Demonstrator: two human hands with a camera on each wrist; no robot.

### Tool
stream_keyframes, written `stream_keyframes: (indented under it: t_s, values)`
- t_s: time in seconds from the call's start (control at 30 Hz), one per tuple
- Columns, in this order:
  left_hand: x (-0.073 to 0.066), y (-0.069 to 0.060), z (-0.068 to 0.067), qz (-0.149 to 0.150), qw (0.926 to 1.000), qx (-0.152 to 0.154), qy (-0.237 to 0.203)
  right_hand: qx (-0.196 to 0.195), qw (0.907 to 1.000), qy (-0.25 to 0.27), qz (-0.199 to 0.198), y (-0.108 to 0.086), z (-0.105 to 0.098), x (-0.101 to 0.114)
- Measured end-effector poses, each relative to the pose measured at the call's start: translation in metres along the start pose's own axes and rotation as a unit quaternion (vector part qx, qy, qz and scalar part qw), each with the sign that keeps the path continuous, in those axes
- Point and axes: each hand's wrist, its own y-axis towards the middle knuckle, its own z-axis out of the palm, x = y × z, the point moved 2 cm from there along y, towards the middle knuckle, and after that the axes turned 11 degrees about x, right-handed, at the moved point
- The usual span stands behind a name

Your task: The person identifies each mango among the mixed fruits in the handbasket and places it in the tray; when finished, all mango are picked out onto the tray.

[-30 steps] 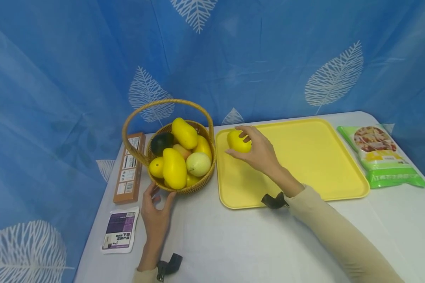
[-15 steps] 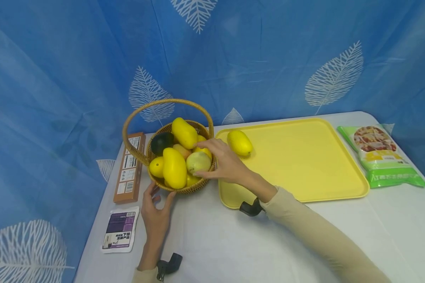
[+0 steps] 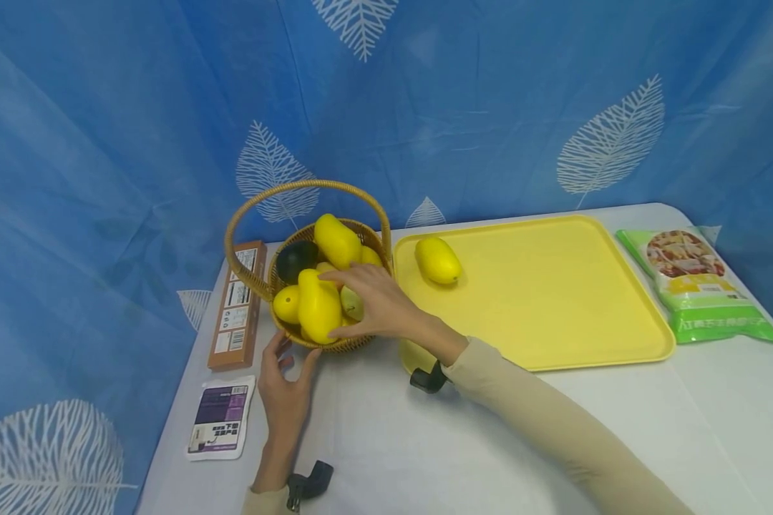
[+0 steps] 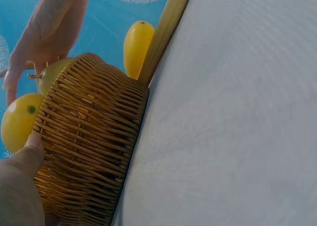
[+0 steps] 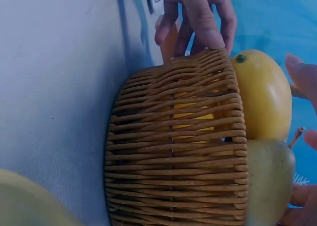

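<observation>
A wicker basket [image 3: 354, 342] with a tall hoop handle holds yellow mangoes, a pale green pear [image 3: 351, 304] and a dark green fruit [image 3: 296, 262]. My left hand [image 3: 285, 390] holds the basket at its near left side; its thumb [image 4: 32, 146] lies at the rim in the left wrist view. Over the basket, my right hand [image 3: 383, 304] spreads thumb and fingers around the front yellow mango [image 3: 318, 307]. In the right wrist view a gap shows between that mango [image 5: 265, 94] and the right thumb [image 5: 302, 80]. Another yellow mango [image 3: 438, 260] lies on the yellow tray [image 3: 541, 293].
Left of the basket lies a long brown box [image 3: 237, 307], with a purple and white packet [image 3: 221, 418] in front of it. A green food bag [image 3: 698, 282] lies right of the tray. Behind the table hangs a blue curtain [image 3: 477, 107] with white leaves.
My right hand has left the mango on the tray and moved left, past the pear, to the front mango in the basket. The left hand has stayed at the basket.
</observation>
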Motion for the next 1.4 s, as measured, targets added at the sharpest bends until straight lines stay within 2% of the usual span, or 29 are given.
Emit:
stream_keyframes:
  t_s: [0.27, 0.5, 0.7, 1.17, 1.4]
  values:
    - [0.002, 0.0, 0.001, 0.0, 1.0, -0.001, -0.005, 0.033, 0.9987, -0.04, 0.0, 0.006, 0.006, 0.001]
    - [0.003, 0.001, 0.0, 0.011, 0.9999, -0.004, -0.012, 0.039, 0.998, -0.051, 0.004, 0.008, 0.007, 0.004]
    - [0.001, 0.001, 0.0, 0.0, 1.0, 0.003, -0.003, 0.041, 0.9971, -0.064, 0.01, 0.01, 0.008, 0.006]
    - [0.001, 0.0, 0.0, -0.004, 1.0, 0.004, 0.0, 0.024, 0.997, -0.073, 0.004, 0.012, 0.012, 0.007]
    - [0.001, -0.002, 0.001, -0.011, 0.9999, 0.006, 0.002, 0.014, 0.998, -0.062, -0.003, 0.012, 0.014, 0.006]
